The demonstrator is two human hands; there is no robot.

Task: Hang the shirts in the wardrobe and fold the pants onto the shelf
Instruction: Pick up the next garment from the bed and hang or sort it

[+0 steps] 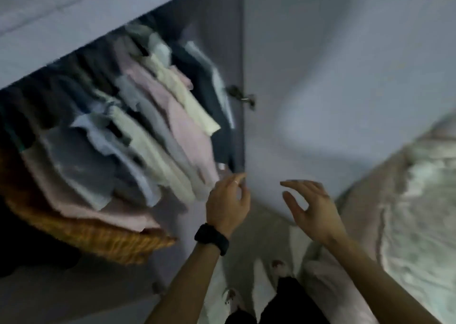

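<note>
Two empty hands raised before an open wardrobe (217, 27).
The left hand (228, 201), with a black watch (211, 239) at the wrist, has loosely bent fingers near the door (320, 64) edge; the right hand (313, 210) has its fingers spread wide and slightly bent. The shirts (158, 116) hang in a row inside the wardrobe, left of the door. A bed (419, 200) lies at the right.

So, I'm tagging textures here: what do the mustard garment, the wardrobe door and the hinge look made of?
Mustard garment: likely a chunky knit, ribbed rows show, though blurred. Wardrobe door: smooth matte painted board or laminate, no grain. Hinge: metal, with bright glints.
</note>
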